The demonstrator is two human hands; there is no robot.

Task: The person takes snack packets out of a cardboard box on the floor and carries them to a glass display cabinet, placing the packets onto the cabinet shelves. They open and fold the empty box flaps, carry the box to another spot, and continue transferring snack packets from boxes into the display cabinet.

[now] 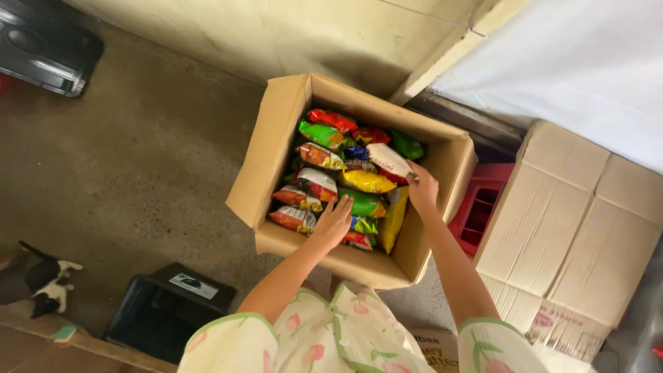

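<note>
An open cardboard box (276, 148) stands on the concrete floor, packed with several colourful snack bags (345, 176) in red, green, yellow and orange. My left hand (333, 222) reaches into the box, fingers spread, resting on the bags near the front edge. Further right, my right hand (422, 186) pinches the edge of a white and red bag (388, 160) by the box's right wall. Both forearms come out of light floral sleeves at the bottom.
Closed cardboard boxes (573, 228) are stacked at the right, with a red crate (480, 207) between them and the open box. A black bin (166, 311) sits lower left, a black-and-white cat (41, 283) at the far left, a dark case (45, 45) upper left.
</note>
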